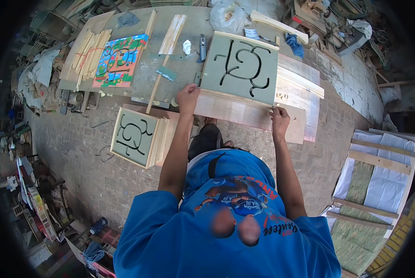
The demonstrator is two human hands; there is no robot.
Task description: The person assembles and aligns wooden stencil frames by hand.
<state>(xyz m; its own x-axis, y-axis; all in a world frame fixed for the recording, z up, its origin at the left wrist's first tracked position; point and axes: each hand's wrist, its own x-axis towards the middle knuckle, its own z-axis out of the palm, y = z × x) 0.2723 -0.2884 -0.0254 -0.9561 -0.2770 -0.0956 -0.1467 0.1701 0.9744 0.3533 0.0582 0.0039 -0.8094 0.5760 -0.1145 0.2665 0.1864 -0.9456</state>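
Head camera shows me a blue shirt (226, 231) at the very bottom, and two bare arms go out from it. The left hand (188, 98) sits on the near left corner of the green board (242, 65), with its fingers curled tight together over the edge. The right hand (279, 120) is at the near right corner, and its fingers are bent down on the edge too (I can't see the tips). The green board has dark curvy lines cut in it. It lies flat on a pile of wood sheets (244, 111) at the right end of the table (184, 69). On the floor to the left, a second green board (132, 135) leans on more wood. Farther back on the table I see a thin stick (155, 85), a painted board (119, 60), a bunch of sticks (89, 53) and, at the far edge, a plastic bag (227, 16).
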